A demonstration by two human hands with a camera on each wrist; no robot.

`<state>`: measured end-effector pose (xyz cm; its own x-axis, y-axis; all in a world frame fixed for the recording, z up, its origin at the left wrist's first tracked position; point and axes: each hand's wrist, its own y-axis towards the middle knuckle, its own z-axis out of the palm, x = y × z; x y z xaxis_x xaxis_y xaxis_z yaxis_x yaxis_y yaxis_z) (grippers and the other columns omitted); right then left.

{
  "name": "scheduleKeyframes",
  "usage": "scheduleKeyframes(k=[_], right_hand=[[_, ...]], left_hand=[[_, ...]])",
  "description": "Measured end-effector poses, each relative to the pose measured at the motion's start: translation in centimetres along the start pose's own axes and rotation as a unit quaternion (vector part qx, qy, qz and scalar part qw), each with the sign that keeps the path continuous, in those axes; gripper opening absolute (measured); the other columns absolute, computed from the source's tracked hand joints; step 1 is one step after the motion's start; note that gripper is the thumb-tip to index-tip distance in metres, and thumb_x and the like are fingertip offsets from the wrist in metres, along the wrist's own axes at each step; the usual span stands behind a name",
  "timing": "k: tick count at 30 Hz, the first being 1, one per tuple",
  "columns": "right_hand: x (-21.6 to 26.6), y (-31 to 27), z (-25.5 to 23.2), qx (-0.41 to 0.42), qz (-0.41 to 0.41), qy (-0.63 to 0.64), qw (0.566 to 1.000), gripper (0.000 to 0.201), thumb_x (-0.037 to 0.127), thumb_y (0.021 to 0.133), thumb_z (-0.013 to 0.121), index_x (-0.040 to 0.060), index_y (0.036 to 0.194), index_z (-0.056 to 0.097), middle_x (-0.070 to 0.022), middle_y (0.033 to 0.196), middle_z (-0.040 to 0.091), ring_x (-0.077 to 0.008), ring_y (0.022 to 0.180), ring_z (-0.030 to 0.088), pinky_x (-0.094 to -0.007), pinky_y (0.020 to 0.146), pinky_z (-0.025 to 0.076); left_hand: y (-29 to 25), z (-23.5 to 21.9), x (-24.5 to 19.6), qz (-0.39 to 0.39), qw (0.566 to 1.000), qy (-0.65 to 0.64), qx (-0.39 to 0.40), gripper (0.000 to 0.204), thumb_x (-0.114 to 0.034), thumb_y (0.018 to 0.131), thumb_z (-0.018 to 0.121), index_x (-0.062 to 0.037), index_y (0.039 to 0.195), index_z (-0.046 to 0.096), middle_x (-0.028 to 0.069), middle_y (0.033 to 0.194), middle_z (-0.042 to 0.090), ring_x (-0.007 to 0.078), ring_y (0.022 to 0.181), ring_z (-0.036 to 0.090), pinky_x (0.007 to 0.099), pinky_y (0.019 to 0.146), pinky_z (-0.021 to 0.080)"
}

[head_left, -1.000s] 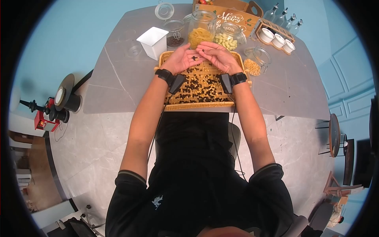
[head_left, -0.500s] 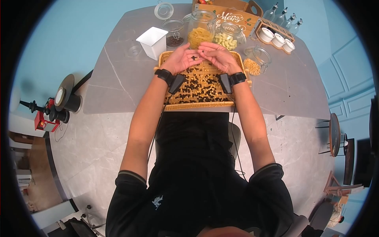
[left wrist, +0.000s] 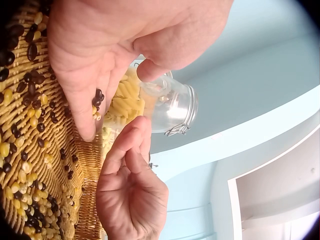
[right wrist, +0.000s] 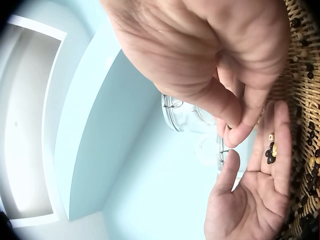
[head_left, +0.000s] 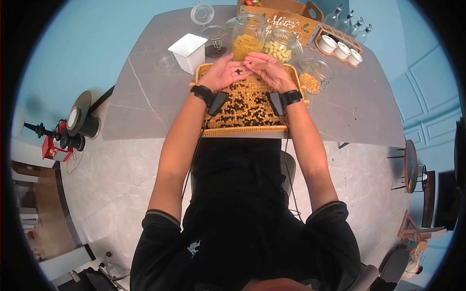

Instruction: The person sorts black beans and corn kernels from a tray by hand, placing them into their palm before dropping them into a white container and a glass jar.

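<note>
My left hand (head_left: 223,75) lies palm up over the far part of a wicker basket (head_left: 245,130), its fingers nearly straight. A few black beans (right wrist: 270,154) and yellow kernels (right wrist: 275,149) rest on those fingers. Close beside it, my right hand (head_left: 271,72) pinches a small black bean (right wrist: 229,127) between thumb and fingertips, just above the left fingers. Below both hands, many black beans (left wrist: 41,127) and yellow corn-like kernels (left wrist: 22,176) are scattered across the woven bottom of the basket.
Behind the basket stand a jar of pasta (head_left: 246,44), a jar of pale green pieces (head_left: 278,50) and a jar with dark contents (head_left: 214,51). A white square container (head_left: 188,52) is at left. An open jar of yellow kernels (head_left: 310,82) lies at right.
Both hands stay almost where they were. The right hand keeps its pinch on the black bean, and the beans on the left fingers look the same.
</note>
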<state>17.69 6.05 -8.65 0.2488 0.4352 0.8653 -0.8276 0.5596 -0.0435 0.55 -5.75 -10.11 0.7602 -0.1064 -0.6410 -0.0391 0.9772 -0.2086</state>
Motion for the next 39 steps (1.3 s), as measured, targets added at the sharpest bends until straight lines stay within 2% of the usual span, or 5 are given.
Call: scheduleKeyframes(k=[16,25,29,33,39], right_hand=[[0.1,0.5,0.7,0.074,0.021,0.087,0.993,0.033,-0.001,0.105,0.043,-0.0183,0.132,0.048,-0.028,0.129,0.058,-0.0331,0.123,0.061,-0.0364,0.109,0.054],[4.1,5.5,10.0,0.071,0.047,0.174,0.981,0.038,0.007,0.108,0.038,-0.0213,0.133,0.034,-0.0345,0.139,0.04,-0.0451,0.132,0.047,-0.0489,0.115,0.047],[5.2,11.5,13.1,0.009,-0.017,0.074,0.997,0.051,0.018,0.108,0.043,-0.0222,0.136,0.029,-0.0343,0.138,0.038,-0.044,0.133,0.044,-0.049,0.116,0.044],[6.0,14.2,15.1,-0.006,0.039,-0.085,0.996,0.07,0.027,0.109,0.042,-0.0165,0.153,0.009,-0.0399,0.159,0.01,-0.0465,0.149,0.021,-0.0488,0.121,0.034],[5.9,11.5,13.3,0.095,-0.042,-0.241,0.965,0.058,0.025,0.108,0.044,-0.0149,0.148,0.031,-0.0327,0.153,0.038,-0.0336,0.144,0.041,-0.0424,0.119,0.037]], left_hand=[[-0.1,0.0,0.2,0.038,0.999,-0.008,-0.008,0.053,-0.034,0.112,0.034,0.0115,0.139,0.041,0.0262,0.141,0.053,0.0363,0.129,0.056,0.0489,0.115,0.046],[1.4,-2.3,0.4,0.029,0.999,-0.033,0.026,0.049,-0.035,0.11,0.041,0.009,0.129,0.049,0.0245,0.127,0.06,0.0348,0.119,0.062,0.0473,0.107,0.052],[1.1,-1.7,0.5,0.037,0.998,-0.046,-0.007,0.049,-0.035,0.11,0.04,0.0109,0.122,0.051,0.0243,0.116,0.061,0.036,0.11,0.064,0.0467,0.103,0.054],[1.1,-1.7,0.7,0.062,0.998,-0.018,0.017,0.058,-0.034,0.111,0.033,0.0211,0.123,0.044,0.0321,0.119,0.056,0.0415,0.115,0.061,0.0477,0.103,0.054],[1.7,-1.8,0.7,0.045,0.997,-0.062,0.006,0.059,-0.035,0.111,0.031,0.0209,0.125,0.043,0.0328,0.124,0.055,0.0429,0.119,0.059,0.0514,0.107,0.051]])
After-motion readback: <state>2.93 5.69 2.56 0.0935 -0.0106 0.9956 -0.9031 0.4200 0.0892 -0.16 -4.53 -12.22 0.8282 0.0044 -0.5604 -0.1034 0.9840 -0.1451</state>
